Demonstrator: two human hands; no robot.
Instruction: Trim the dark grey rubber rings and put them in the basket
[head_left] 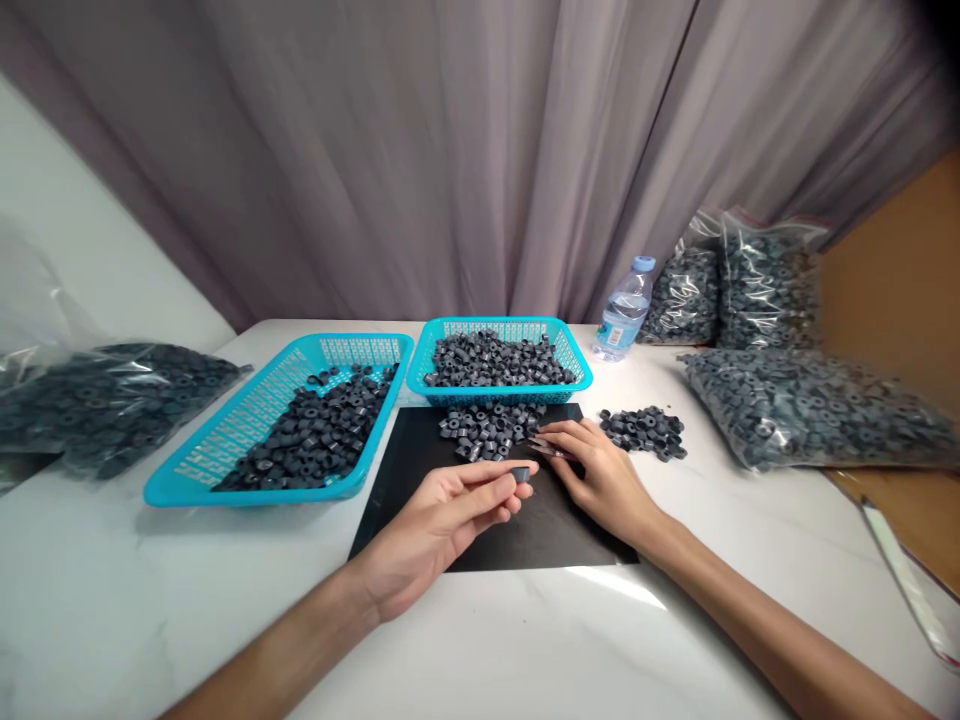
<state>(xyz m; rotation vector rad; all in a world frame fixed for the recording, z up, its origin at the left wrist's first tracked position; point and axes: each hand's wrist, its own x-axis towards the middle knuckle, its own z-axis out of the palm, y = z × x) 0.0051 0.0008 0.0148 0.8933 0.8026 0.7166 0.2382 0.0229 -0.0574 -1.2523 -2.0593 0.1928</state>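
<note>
Between its thumb and fingertips, my left hand [442, 520] pinches a small dark grey ring-shaped piece [520, 473] above a black mat [487, 540]. My right hand [592, 465] is closed around a small pointed metal tool [547, 448], its tips directed left toward a loose pile. The tool's handle is mostly hidden under the fingers, so its exact kind does not show. That pile of grey ring pieces [487, 430] lies at the mat's back edge, just beyond both hands. Another heap of pieces [646, 432] rests on the table right of my right hand.
Two turquoise baskets, one at left [169, 490] and one at back [581, 378], hold many pieces. A water bottle [626, 310] stands behind at right. Filled plastic bags lie left [120, 410] and right [817, 410]. A long pale strip [907, 580] lies along the right edge.
</note>
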